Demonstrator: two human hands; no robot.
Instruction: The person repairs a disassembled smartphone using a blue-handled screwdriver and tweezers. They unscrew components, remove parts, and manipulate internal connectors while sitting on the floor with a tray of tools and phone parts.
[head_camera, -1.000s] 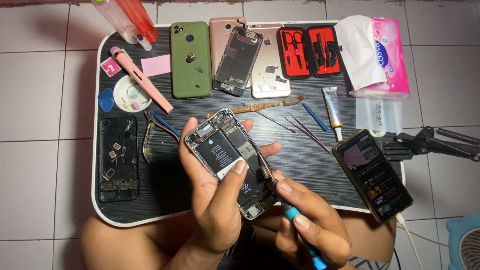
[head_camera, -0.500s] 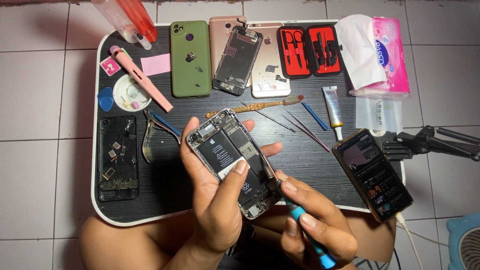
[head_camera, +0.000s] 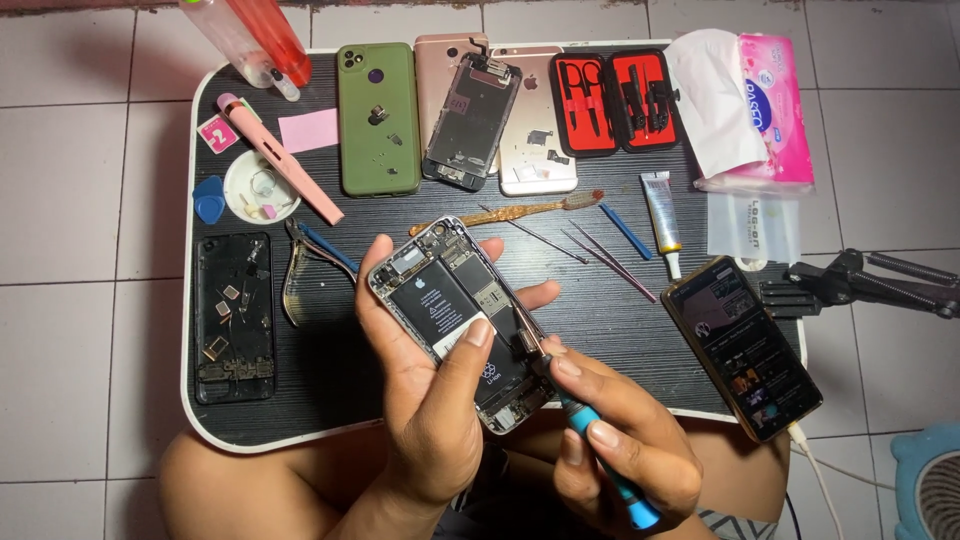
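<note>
The left hand (head_camera: 430, 400) has its grip closed around an opened phone (head_camera: 462, 320), thumb pressed on the black battery with its small white label, held above the front of the dark table (head_camera: 330, 390). The right hand (head_camera: 620, 450) pinches a blue screwdriver (head_camera: 600, 455) whose tip touches the phone's lower right edge. At the table's far right corner lies a pink tissue packet (head_camera: 770, 110) with a white tissue (head_camera: 715, 95) over it, beside an open red-lined tool case (head_camera: 615, 100); a small pink square label (head_camera: 217, 133) sits near the far left corner, next to a pale pink paper slip (head_camera: 308, 129).

Home phone-repair spot: lap table (head_camera: 300, 400), tiled floor (head_camera: 90, 200).
</note>
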